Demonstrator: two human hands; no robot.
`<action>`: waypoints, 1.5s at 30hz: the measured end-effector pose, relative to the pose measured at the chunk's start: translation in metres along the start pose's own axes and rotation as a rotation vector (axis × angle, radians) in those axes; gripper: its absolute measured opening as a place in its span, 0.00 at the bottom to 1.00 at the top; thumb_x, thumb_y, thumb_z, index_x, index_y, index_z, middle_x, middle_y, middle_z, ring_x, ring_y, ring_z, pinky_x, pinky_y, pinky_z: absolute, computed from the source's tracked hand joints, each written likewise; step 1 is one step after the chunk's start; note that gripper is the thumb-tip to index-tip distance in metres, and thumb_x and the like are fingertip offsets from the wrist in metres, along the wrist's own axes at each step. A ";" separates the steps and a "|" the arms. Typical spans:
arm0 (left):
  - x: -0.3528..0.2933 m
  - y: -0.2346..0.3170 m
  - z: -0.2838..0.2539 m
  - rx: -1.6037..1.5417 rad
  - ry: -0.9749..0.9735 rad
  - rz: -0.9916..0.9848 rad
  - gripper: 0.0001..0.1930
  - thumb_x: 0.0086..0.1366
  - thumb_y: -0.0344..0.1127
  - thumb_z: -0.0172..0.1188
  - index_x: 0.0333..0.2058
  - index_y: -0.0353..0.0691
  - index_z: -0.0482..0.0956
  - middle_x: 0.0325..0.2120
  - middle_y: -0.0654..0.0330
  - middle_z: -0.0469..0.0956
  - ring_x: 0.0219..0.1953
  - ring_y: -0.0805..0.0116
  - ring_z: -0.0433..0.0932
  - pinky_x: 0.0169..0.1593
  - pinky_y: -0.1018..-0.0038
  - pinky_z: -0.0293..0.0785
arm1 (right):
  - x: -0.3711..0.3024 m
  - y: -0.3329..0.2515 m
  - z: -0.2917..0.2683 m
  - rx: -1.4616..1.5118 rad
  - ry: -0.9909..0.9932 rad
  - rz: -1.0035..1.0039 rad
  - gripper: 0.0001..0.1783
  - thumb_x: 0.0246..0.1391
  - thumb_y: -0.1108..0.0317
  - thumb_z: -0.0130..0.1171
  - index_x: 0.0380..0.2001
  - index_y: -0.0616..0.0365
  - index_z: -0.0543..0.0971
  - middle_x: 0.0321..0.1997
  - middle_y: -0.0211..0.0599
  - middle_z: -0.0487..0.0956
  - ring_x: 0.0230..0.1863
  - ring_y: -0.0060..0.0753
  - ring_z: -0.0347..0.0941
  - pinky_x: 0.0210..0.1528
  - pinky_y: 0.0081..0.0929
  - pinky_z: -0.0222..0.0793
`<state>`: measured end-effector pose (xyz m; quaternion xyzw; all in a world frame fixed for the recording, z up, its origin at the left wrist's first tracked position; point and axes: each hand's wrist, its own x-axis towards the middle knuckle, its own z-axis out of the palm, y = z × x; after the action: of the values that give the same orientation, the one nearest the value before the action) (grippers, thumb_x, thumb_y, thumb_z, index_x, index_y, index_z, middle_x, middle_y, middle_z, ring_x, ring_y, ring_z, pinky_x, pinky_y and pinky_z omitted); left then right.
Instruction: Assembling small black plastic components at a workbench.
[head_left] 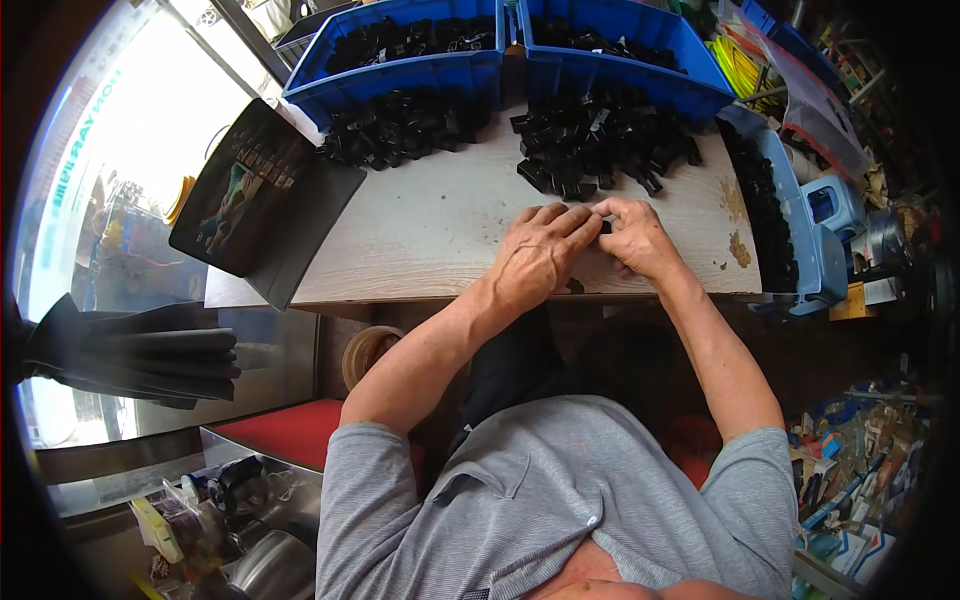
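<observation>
Near the front edge of the white-topped table [430, 240], my two hands meet over a small black piece [605, 227], mostly hidden by the fingers. My right hand [642, 240] is closed, pinching it between thumb and fingers. My left hand [538, 252] lies against it from the other side, back upward, its fingers curled together. Just beyond them spreads a heap of small black plastic parts [605, 140]. A second heap of black parts [400, 125] lies farther left.
Two blue bins [400, 80] [625, 75] of black parts stand at the back. A tablet [235, 190] in a dark folding case leans on the left. A light-blue crate [790, 190] with black parts sits beyond the table's right edge. Mixed clutter [850, 480] fills the lower right.
</observation>
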<state>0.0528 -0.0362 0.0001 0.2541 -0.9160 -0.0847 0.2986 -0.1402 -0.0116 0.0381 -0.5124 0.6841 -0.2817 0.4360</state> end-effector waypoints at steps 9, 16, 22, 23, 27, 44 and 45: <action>-0.005 0.003 0.005 0.036 -0.008 -0.058 0.34 0.53 0.29 0.68 0.62 0.43 0.75 0.60 0.58 0.77 0.63 0.56 0.74 0.63 0.59 0.69 | 0.002 0.004 0.005 -0.018 0.007 -0.046 0.20 0.47 0.78 0.57 0.47 0.63 0.81 0.15 0.26 0.70 0.12 0.20 0.66 0.13 0.24 0.65; -0.008 0.005 0.006 0.062 0.088 -0.014 0.24 0.59 0.31 0.60 0.57 0.39 0.77 0.52 0.58 0.80 0.54 0.55 0.76 0.60 0.58 0.68 | 0.001 0.004 0.005 -0.045 0.021 -0.070 0.16 0.46 0.75 0.64 0.42 0.61 0.83 0.17 0.31 0.74 0.13 0.24 0.69 0.14 0.27 0.68; -0.005 -0.007 0.002 -0.007 0.170 -0.109 0.22 0.60 0.32 0.65 0.54 0.42 0.80 0.52 0.56 0.80 0.57 0.52 0.75 0.60 0.58 0.71 | -0.003 0.012 0.001 0.033 0.013 -0.073 0.18 0.47 0.73 0.67 0.44 0.64 0.80 0.15 0.28 0.71 0.12 0.21 0.67 0.13 0.24 0.65; -0.004 -0.013 -0.001 0.020 0.288 -0.178 0.20 0.59 0.33 0.67 0.52 0.43 0.81 0.51 0.56 0.81 0.56 0.51 0.76 0.58 0.58 0.72 | -0.003 0.015 0.000 0.036 0.021 -0.071 0.18 0.47 0.73 0.67 0.44 0.64 0.80 0.15 0.28 0.71 0.12 0.21 0.67 0.13 0.24 0.65; 0.027 -0.081 -0.030 0.383 0.563 -0.374 0.16 0.58 0.38 0.70 0.46 0.46 0.83 0.44 0.60 0.82 0.49 0.53 0.78 0.50 0.59 0.76 | -0.012 0.023 -0.008 0.267 0.098 -0.043 0.24 0.50 0.66 0.73 0.46 0.67 0.77 0.16 0.27 0.71 0.12 0.20 0.68 0.14 0.23 0.68; -0.001 -0.114 -0.042 -0.006 0.246 -0.686 0.10 0.65 0.37 0.62 0.41 0.41 0.86 0.37 0.48 0.86 0.44 0.53 0.85 0.47 0.59 0.78 | -0.004 0.087 -0.142 0.578 0.860 0.169 0.18 0.52 0.63 0.73 0.44 0.55 0.81 0.17 0.28 0.70 0.18 0.27 0.72 0.27 0.35 0.81; -0.010 -0.106 -0.046 0.093 0.158 -0.662 0.10 0.66 0.38 0.62 0.42 0.43 0.87 0.38 0.50 0.86 0.42 0.53 0.85 0.46 0.62 0.78 | -0.001 0.086 -0.137 0.577 0.846 0.173 0.18 0.52 0.63 0.73 0.44 0.55 0.81 0.17 0.28 0.70 0.18 0.27 0.72 0.27 0.35 0.81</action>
<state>0.1307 -0.1223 -0.0003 0.5566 -0.7609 -0.1151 0.3131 -0.3002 0.0076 0.0302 -0.1542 0.7347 -0.6043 0.2668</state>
